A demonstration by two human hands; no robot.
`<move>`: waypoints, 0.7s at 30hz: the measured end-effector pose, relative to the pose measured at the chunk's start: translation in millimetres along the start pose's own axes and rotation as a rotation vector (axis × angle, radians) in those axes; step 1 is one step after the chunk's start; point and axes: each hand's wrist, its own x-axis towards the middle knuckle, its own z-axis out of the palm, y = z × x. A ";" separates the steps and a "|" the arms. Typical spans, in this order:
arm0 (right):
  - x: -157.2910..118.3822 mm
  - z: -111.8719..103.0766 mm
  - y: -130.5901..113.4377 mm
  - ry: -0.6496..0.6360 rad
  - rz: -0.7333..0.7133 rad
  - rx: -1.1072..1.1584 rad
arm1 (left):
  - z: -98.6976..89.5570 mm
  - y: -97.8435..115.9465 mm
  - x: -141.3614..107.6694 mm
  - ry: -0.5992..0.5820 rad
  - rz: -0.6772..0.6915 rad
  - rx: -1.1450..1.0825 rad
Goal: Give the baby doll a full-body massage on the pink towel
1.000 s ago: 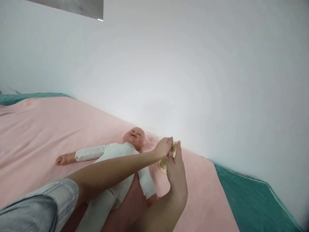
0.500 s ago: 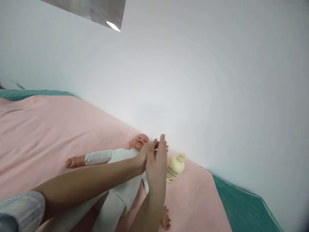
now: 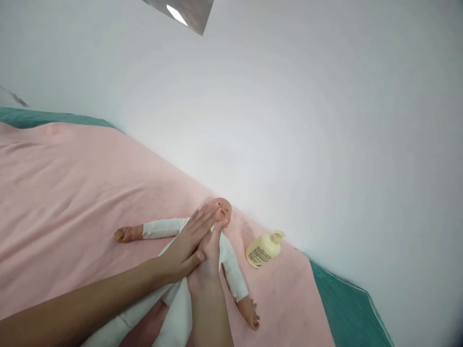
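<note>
My left hand [image 3: 183, 248] lies palm to palm against my right hand [image 3: 207, 258], its fingers stretched out straight. My right hand is also open, partly hidden under the left one, with its fingers pointing up. Both are over the chest of a baby doll [image 3: 237, 277], which lies on its back in a white cloth body. Fingertips overlap the doll's face in this view; whether they touch it I cannot tell. To the right stands a pale yellow pump bottle [image 3: 263, 249] with printed text, leaning in the picture, and neither hand touches it.
A pink sheet [image 3: 72, 193] with some creases covers the bed, over a green cover [image 3: 347, 303] that shows at the corners. Behind the doll and bottle rises a white wall [image 3: 289, 120]. A grey, shiny panel [image 3: 191, 14] hangs at the top.
My hands have moved left and down, from beside the doll's head to over its chest. The palms are turned, with the left now on top. More of the doll's arm shows.
</note>
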 end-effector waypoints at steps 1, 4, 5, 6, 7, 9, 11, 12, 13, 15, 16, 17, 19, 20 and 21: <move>-2.5 -5.8 1.3 -0.007 0.039 0.093 | -5.2 -0.7 -2.7 -0.037 0.048 0.000; -11.3 -22.2 4.7 -0.043 0.111 0.200 | -13.9 1.4 -4.9 -0.176 0.153 0.033; -13.8 -26.8 5.5 -0.073 0.119 0.200 | -14.3 1.2 -4.8 -0.212 0.167 0.055; -15.8 -30.9 6.0 -0.111 0.122 0.194 | -13.7 -0.5 -4.9 -0.233 0.163 0.076; -17.2 -34.9 6.1 -0.149 0.123 0.185 | -12.4 -3.9 -5.2 -0.238 0.141 0.096; -19.3 -42.8 4.4 -0.210 0.129 0.158 | -9.0 -15.7 -6.7 -0.213 0.036 0.123; -22.4 -51.3 -0.6 -0.253 0.144 0.109 | -6.7 -30.7 -8.2 -0.164 -0.131 0.108; -25.1 -55.5 -4.4 -0.260 0.142 0.062 | -6.3 -37.7 -8.4 -0.139 -0.212 0.087; -28.5 -59.4 -8.9 -0.259 0.136 -0.019 | -6.6 -43.7 -8.1 -0.119 -0.281 0.063; -36.4 -65.1 -18.0 -0.234 0.114 -0.307 | -8.2 -51.3 -6.3 -0.086 -0.382 0.002; -39.8 -66.6 -21.4 -0.239 0.102 -0.496 | -9.4 -53.1 -5.1 -0.069 -0.420 -0.037; -42.1 -67.1 -23.3 -0.270 0.085 -0.687 | -10.5 -54.1 -4.1 -0.046 -0.454 -0.083; -42.3 -65.7 -21.0 -0.399 0.025 -0.979 | -12.0 -55.2 -2.9 0.011 -0.534 -0.186; -40.0 -64.4 -16.9 -0.463 -0.023 -1.063 | -12.3 -55.9 -2.8 0.042 -0.576 -0.230; -36.4 -63.1 -11.2 -0.510 -0.069 -1.119 | -12.3 -56.9 -3.0 0.069 -0.612 -0.261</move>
